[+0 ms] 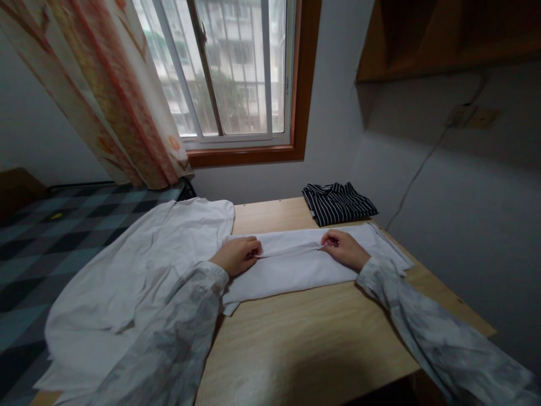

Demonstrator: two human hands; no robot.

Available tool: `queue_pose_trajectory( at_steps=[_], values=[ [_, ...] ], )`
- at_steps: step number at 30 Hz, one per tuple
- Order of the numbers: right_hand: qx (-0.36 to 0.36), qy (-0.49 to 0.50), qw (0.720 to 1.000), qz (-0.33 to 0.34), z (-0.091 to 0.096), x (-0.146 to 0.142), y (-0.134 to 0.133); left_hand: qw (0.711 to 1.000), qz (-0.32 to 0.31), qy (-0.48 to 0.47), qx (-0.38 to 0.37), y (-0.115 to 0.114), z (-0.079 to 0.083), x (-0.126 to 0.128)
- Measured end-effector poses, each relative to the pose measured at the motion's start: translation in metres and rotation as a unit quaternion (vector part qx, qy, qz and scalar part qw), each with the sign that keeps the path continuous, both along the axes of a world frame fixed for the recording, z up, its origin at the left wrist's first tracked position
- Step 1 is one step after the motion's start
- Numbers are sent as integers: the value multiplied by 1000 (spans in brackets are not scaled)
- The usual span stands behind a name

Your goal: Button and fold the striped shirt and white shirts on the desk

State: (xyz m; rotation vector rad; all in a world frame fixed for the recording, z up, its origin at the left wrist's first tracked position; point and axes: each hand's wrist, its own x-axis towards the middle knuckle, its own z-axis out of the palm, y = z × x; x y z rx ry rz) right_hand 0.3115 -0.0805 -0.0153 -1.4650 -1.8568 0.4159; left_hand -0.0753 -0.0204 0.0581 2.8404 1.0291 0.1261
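Loose white cloth (169, 254): draped over left end of table (296, 338), perhaps for working room.
Left hand (239, 255): above middle of table, fingertips pinching a raised fold (291, 251), likely for tension.
Flat white cloth (291, 277): laid across table, seemingly for firm backing.
Right hand (345, 249): above right half of table, fingertips pinching same fold, likely for straightness.
Striped garment (338, 204): folded at far right of table, apparently clear of both hands.

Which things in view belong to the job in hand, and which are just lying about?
In use:
- left hand and right hand, pinching the flat white cloth
- wooden table beneath

Apparently just lying about:
- folded striped garment
- rumpled white garment, left
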Motion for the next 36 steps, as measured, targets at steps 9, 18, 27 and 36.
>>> queue_pose_trajectory(
  at_steps=[9,18,27,36],
  values=[
    [133,-147,980,-16,-2,-9,-9,994,-12,24,102,0,-3,3],
    [154,-162,974,18,-1,-9,-10,995,25,58,77,-1,6,-3],
    [100,-114,988,1,-7,-1,-5,995,29,80,59,-2,6,-3],
    [143,-247,955,-77,0,25,0,988,76,81,109,-2,6,-2]
  ],
)
